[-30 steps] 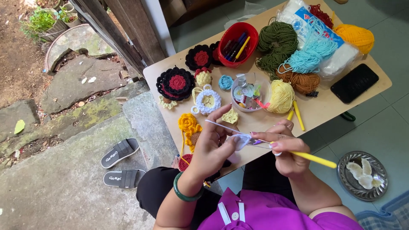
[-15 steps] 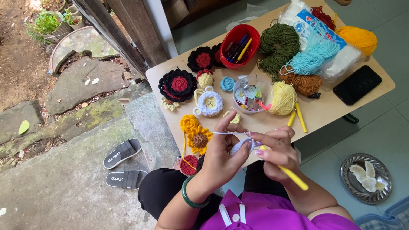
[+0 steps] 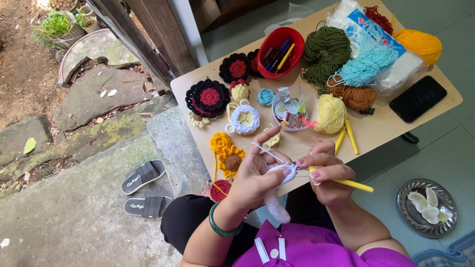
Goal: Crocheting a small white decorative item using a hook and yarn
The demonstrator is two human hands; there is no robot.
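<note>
Mid-stitch: the left hand (image 3: 257,175) pinches a small white crochet piece (image 3: 282,173) at the table's (image 3: 386,133) six o'clock edge, the right hand (image 3: 326,173) clamped on a yellow crochet hook (image 3: 346,183) — next it likely needs a yarn-over and a steady pull-through.

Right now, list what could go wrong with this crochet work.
1. The white yarn strand runs taut over the left hand; it could slip off its raised finger and loosen the tension.
2. The yellow crochet hook in the right hand might snag the small white crocheted piece.
3. The sunflower piece lies at the table edge and could drop.
</note>
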